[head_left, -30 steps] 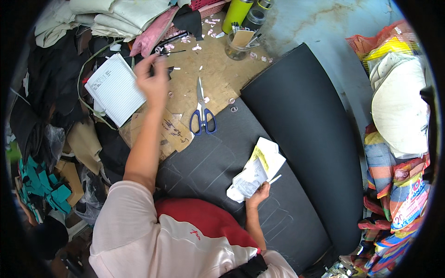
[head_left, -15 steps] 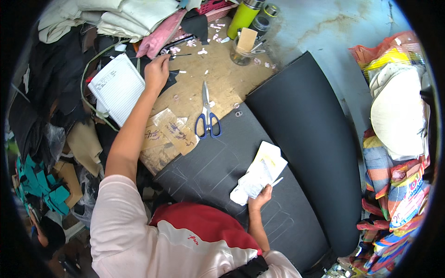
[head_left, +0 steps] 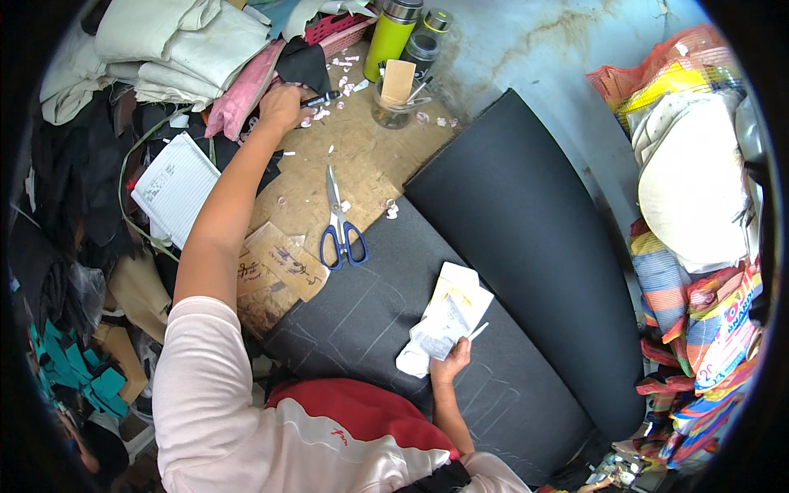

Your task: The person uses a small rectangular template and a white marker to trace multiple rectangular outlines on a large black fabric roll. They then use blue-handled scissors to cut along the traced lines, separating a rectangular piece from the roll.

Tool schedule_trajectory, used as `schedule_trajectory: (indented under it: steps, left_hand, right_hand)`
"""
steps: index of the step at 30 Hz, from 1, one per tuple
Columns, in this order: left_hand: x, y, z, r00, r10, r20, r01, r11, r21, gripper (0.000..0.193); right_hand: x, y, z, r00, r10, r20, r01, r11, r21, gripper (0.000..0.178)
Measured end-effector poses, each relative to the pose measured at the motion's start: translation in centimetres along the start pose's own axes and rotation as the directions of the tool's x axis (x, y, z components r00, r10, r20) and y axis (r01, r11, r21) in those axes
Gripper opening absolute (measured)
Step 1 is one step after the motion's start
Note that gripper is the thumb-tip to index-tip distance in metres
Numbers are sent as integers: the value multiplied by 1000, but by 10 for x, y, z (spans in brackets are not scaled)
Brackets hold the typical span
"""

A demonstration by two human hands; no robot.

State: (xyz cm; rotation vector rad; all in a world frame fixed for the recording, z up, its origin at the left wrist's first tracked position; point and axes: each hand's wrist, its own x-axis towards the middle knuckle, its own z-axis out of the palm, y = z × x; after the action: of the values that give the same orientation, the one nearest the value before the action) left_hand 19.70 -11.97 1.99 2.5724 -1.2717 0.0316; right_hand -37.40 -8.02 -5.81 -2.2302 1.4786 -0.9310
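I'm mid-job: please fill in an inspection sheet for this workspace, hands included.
Surface: brown board beside a chalk-marked black sheet.
Job's things: white-and-yellow papers; dark pen-like object.
Clutter: pale scraps, handwritten brown pieces, blue-handled scissors.
Hands: left hand at the pen-like object, hold unclear; right hand holds the papers.
Cables: nothing seen that is clearly one.
Surroundings: folded pale fabric, lined notebook, green flask.

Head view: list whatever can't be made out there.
All in the head view:
- Left hand: its own back hides the fingertips and any grip on the black pen-like thing.
- Papers in the right hand: top sheets cover the lower ones.
- Notebook: left forearm covers a corner.
- Pale folded cloth: upper edge cuts it off.
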Motion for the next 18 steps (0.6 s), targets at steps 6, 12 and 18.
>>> schedule_trajectory:
  steps: [6,12,18]
  left_hand:
    - [1,29,-27,999,-39,13,33,577,-816,34]
    - [22,98,-32,888,-151,-434,-370,324,-871,61]
    - [38,144,-5,908,26,-418,-313,706,-635,72]
  right_hand:
    - [0,-3,-1,1000,1,-10,0,999,47,31]
    - [-2,-1,-1,996,93,8,-94,992,80,27]
    - [-2,-1,1,999,44,2,-44,996,79,23]
